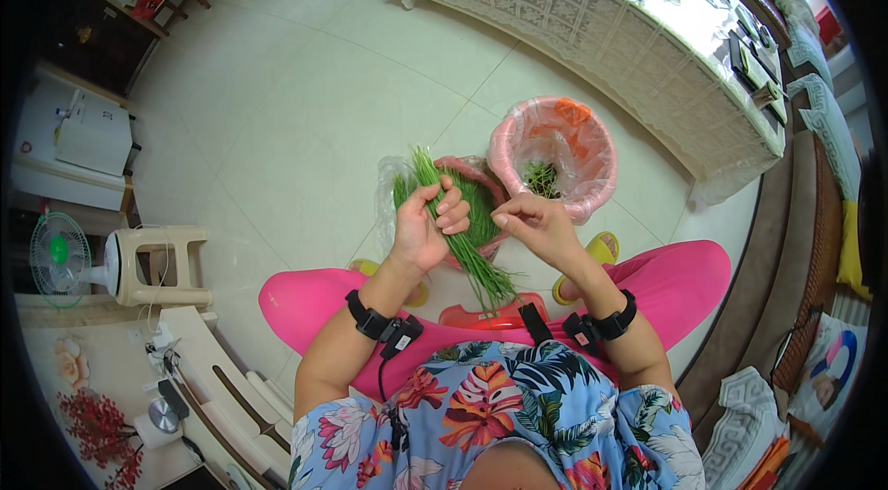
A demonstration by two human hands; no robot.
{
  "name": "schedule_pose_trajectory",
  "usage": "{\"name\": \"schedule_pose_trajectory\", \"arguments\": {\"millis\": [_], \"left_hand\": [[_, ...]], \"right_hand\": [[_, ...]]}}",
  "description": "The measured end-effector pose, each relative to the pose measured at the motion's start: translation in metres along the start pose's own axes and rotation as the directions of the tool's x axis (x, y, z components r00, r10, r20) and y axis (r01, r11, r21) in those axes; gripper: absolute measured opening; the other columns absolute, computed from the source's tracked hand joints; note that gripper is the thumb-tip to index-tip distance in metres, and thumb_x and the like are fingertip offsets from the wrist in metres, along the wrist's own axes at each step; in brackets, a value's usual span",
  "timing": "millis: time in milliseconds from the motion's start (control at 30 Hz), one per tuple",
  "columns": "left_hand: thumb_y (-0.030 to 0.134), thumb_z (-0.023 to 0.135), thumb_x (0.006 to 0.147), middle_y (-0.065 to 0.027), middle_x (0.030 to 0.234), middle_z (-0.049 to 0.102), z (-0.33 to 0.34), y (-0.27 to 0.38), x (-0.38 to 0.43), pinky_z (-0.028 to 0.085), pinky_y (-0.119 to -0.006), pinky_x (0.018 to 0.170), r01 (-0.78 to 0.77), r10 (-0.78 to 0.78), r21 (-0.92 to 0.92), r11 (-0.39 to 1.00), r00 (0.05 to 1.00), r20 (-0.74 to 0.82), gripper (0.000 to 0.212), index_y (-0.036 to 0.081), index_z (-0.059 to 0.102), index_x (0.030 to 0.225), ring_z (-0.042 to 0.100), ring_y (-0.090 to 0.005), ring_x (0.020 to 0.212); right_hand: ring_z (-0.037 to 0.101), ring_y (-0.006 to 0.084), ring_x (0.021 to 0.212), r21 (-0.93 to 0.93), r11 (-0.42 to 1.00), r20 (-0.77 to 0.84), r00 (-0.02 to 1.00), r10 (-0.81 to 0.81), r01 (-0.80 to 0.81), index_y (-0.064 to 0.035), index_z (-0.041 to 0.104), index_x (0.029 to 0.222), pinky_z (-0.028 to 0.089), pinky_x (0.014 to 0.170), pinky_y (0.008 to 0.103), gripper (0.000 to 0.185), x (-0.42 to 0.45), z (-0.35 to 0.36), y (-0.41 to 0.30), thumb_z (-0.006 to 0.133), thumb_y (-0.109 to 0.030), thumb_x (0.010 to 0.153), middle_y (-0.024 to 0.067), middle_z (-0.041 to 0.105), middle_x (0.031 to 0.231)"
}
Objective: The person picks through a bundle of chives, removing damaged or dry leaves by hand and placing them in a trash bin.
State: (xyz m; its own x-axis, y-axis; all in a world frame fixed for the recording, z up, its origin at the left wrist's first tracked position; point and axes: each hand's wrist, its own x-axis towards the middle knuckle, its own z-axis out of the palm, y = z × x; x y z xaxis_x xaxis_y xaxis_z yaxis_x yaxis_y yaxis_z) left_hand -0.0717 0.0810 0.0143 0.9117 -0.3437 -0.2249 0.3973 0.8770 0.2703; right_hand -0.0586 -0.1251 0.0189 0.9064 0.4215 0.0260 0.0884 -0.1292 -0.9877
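My left hand is closed around a bunch of thin green stalks, whose pale ends point up and away and whose green tips hang towards my lap. To its right, my right hand has thumb and forefinger brought together; whether a small piece is between them cannot be told. Beneath my hands lies an open reddish plastic bag with more green stalks in it. A clear plastic bag with stalks is at its left. Beyond my right hand stands a pink bin with a clear liner, holding green and brown scraps.
A red plastic stool shows below my lap. A long table with a lace cloth stands at the upper right, beside a brown sofa. At the left, a fan is on a beige stool.
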Motion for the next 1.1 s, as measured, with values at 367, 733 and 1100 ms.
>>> {"name": "schedule_pose_trajectory", "arguments": {"millis": [367, 733, 1100], "left_hand": [[0.016, 0.042, 0.089, 0.0019, 0.061, 0.036, -0.001, -0.002, -0.001, 0.030, -0.024, 0.047, -0.055, 0.056, 0.061, 0.997, 0.998, -0.023, 0.010, 0.008, 0.048, 0.091, 0.033, -0.0090, 0.050], [0.015, 0.042, 0.090, 0.0031, 0.058, 0.031, -0.006, 0.008, -0.001, 0.024, -0.022, 0.041, -0.069, 0.071, -0.070, 0.995, 0.997, 0.025, 0.010, 0.006, 0.047, 0.089, 0.027, -0.0065, 0.046], [0.015, 0.043, 0.089, 0.0033, 0.055, 0.032, 0.007, 0.022, -0.005, 0.024, -0.020, 0.036, 0.015, 0.045, -0.212, 0.977, 0.961, 0.273, 0.010, 0.005, 0.045, 0.089, 0.026, -0.0051, 0.039]], "right_hand": [[0.057, 0.0239, 0.064, -0.248, 0.934, 0.052, 0.966, -0.254, 0.259, -0.0037, 0.064, 0.075, 0.045, 0.057, 0.0337, 0.008, -0.005, 0.027, -0.014, 0.067, -0.010, 0.071, 0.0085, 0.059, 0.069], [0.055, 0.0278, 0.064, -0.445, 0.877, -0.317, 0.884, -0.344, 0.181, -0.0037, 0.060, 0.070, 0.043, 0.059, 0.0373, 0.003, 0.021, -0.007, 0.026, 0.063, -0.005, 0.068, 0.0106, 0.055, 0.066], [0.061, 0.0275, 0.074, -0.639, 0.769, -0.237, 0.957, -0.167, -0.024, -0.0048, 0.068, 0.095, 0.051, 0.070, 0.0347, 0.023, 0.018, -0.061, 0.088, 0.068, -0.015, 0.075, 0.0128, 0.062, 0.085]]}}
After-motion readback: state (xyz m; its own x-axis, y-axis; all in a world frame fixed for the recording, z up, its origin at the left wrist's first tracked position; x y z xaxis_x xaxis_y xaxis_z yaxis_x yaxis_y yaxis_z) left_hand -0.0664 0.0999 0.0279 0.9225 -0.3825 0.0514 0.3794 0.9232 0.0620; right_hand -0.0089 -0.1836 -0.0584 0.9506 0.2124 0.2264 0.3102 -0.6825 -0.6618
